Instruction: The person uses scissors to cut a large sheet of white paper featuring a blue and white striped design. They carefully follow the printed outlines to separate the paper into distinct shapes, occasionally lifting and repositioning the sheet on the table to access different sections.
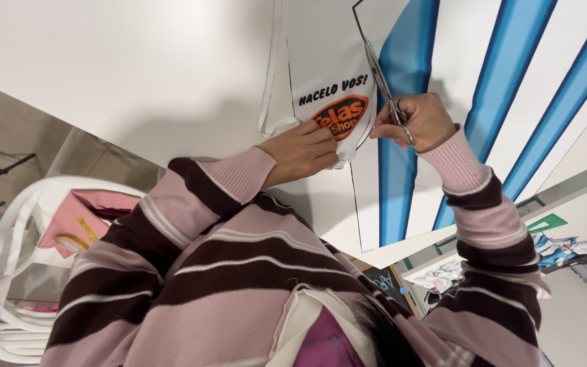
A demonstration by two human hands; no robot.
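Right hand: fingers closed through the loops of the steel scissors, blades pointing away.
Left hand: fingers flat, narrow, pinning the white printed fabric panel with blue stripes on the white table.
Fabric: under and between both hands; looks light, limp, likely to shift.
Hold: press beside the black cut line.

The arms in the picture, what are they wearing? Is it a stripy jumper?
Yes. Both arms wear one knitted jumper with wide stripes of pale pink and dark brown, and thin white lines between them. The left sleeve and the right sleeve each end in a ribbed pink cuff at the wrist. The left hand and right hand are bare, with no gloves; I cannot make out any rings.
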